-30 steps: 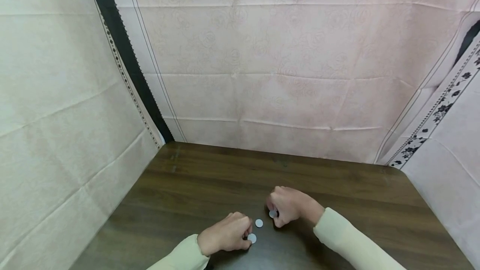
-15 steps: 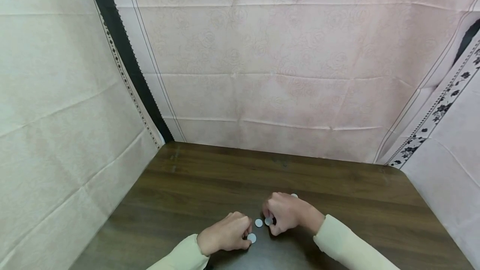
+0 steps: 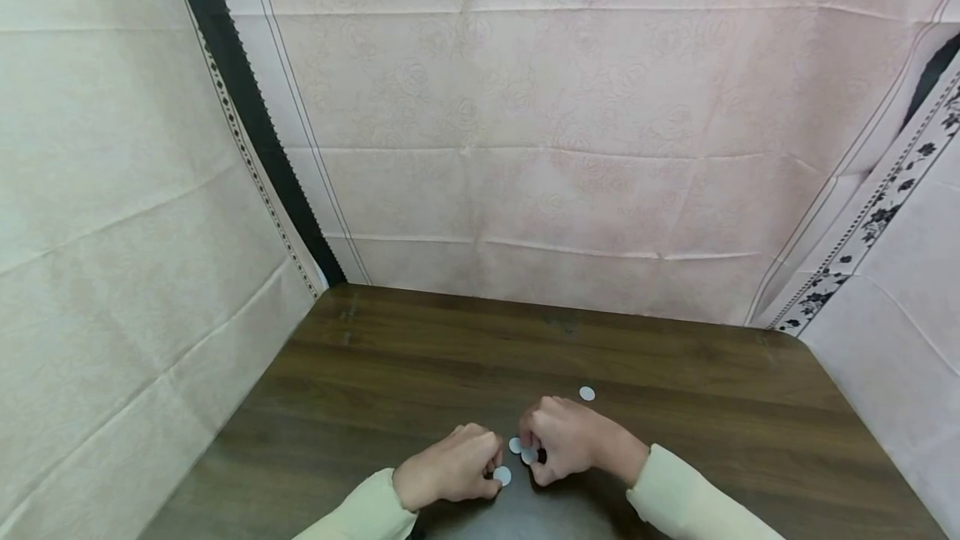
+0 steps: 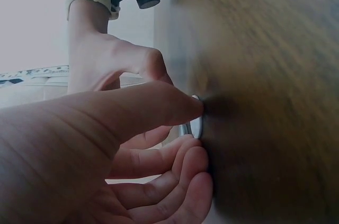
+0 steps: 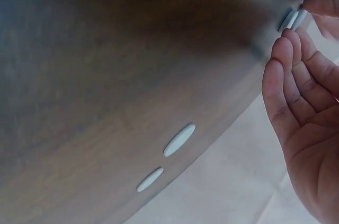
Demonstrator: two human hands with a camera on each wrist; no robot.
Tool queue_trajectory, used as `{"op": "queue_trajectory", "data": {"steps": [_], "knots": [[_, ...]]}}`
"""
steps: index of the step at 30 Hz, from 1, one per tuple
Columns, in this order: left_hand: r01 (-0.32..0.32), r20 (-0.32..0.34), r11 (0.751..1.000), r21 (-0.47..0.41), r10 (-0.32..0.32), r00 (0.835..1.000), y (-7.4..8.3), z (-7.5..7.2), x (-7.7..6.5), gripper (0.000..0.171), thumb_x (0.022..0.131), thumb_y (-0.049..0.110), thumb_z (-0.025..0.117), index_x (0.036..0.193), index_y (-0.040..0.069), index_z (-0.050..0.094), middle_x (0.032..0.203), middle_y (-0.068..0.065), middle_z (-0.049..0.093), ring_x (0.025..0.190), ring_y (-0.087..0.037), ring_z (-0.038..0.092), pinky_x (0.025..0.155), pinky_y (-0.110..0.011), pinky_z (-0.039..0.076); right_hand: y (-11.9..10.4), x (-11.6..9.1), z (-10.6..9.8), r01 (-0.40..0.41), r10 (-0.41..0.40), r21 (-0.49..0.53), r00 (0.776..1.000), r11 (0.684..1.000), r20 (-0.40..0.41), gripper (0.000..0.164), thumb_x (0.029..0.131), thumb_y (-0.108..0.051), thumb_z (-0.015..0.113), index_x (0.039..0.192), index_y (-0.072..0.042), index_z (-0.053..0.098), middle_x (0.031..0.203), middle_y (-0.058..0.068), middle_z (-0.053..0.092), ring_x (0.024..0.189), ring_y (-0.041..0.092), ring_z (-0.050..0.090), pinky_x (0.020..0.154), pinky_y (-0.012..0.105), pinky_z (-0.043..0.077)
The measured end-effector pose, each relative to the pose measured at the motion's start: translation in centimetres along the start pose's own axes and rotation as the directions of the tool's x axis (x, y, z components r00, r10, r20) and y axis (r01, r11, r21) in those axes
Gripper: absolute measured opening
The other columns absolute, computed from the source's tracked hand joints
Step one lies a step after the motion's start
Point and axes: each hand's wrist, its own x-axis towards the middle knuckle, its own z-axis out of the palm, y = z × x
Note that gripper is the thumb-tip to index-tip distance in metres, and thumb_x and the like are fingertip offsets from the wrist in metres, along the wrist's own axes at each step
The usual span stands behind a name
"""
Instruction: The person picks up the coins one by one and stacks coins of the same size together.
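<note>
Thumb and fingertips of my left hand [image 3: 453, 465] pinch a small flat white disc [image 3: 502, 476] at the table surface; its edge shows between thumb and fingers in the left wrist view. My right hand [image 3: 573, 438] pinches another white disc [image 3: 529, 456] between thumb and fingertips. Just left of that lies a third white disc [image 3: 515, 446], seemingly touching or slightly overlapped by it. Beyond the right hand lies a separate white disc [image 3: 587, 393]. Two discs lie apart from the fingers in the right wrist view, a larger-looking disc [image 5: 179, 140] and a smaller-looking disc [image 5: 150, 179].
The brown wooden table [image 3: 420, 340] reaches back to a pale patterned cloth [image 3: 525, 148]. More cloth [image 3: 112, 315] hangs on the left, and a flower-bordered cloth [image 3: 900, 340] on the right.
My right hand has slid left and toward me with its disc, up to the disc in the middle. The far disc has come into sight behind it. The left hand stays put.
</note>
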Motion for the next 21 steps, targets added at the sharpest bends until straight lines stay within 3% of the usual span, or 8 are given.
{"op": "queue_trajectory", "data": {"steps": [7,15,21], "knots": [[-0.064,-0.023,0.998,-0.022,0.064,0.998,-0.6,0.3,0.0,0.019,0.088,0.013,0.081,0.082,0.012,0.064,0.070,0.012,0.052,0.059,0.003,0.041,0.052,-0.018,0.039,-0.8,0.1,0.5,-0.015,0.015,-0.017,1.000,1.000,-0.020,0.016,0.074,-0.023,0.083,0.087,-0.019,0.074,0.078,-0.014,0.066,0.068,-0.011,0.052,0.060,0.006,0.042],[0.003,-0.003,1.000,-0.017,-0.003,1.000,0.0,-0.1,0.0,0.018,0.087,0.011,0.082,0.082,0.012,0.064,0.068,0.013,0.050,0.058,0.003,0.038,0.054,-0.014,0.034,-1.6,0.2,1.0,-0.030,0.030,-0.003,0.999,1.000,-0.030,0.016,0.073,-0.024,0.083,0.083,-0.019,0.071,0.076,-0.016,0.063,0.068,-0.012,0.051,0.059,0.006,0.041],[-0.034,-0.025,0.999,-0.020,0.033,0.999,-0.1,0.0,0.0,0.020,0.084,0.008,0.081,0.077,0.011,0.062,0.064,0.015,0.042,0.056,0.003,0.034,0.052,-0.013,0.031,-2.2,0.4,1.3,-0.027,0.028,0.035,0.999,0.999,-0.026,0.014,0.074,-0.022,0.084,0.081,-0.020,0.071,0.074,-0.016,0.063,0.065,-0.012,0.051,0.058,0.006,0.042]]}}
